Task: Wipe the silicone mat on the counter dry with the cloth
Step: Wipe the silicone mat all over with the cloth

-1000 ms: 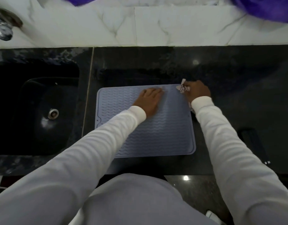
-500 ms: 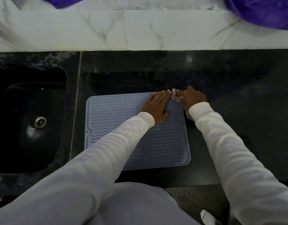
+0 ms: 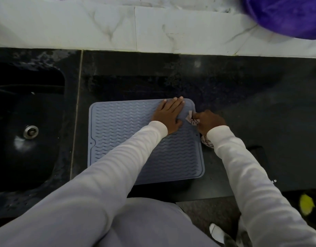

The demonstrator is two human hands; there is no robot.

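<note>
My silicone mat [image 3: 128, 139] lies flat on the black speckled stone bench [image 3: 242, 97], a grey-blue rectangle with rounded corners, a raised rim and rows of fine wavy ridges across its face; its near edge reaches almost to the bench's front edge. My left hand [image 3: 168, 116] lies palm-down on the mat toward its one o'clock corner, fingers straight and close together, the tips reaching the far rim. My right hand [image 3: 208, 122] sits just off the mat's three o'clock edge, fingers curled, pinching a bunched cloth [image 3: 192, 119]; the cloth is thin and pale with a dark checked line pattern, one crumpled end poking out onto the mat's rim beside my left thumb, another fold showing under my wrist at the mat's edge. Both arms wear soft white ribbed sleeves [image 3: 242, 166]. At nine o'clock from the mat a glossy black sink [image 3: 29, 157] is sunk into the bench, its round metal drain [image 3: 30, 131] glinting. Along the twelve o'clock side runs a white marble-veined tiled ledge [image 3: 118, 27], and a purple fuzzy fabric [image 3: 287, 15] rests on it at about one o'clock. Something small and yellow [image 3: 306, 204] lies low at four o'clock, below the bench; it is too blurred to identify.
</note>
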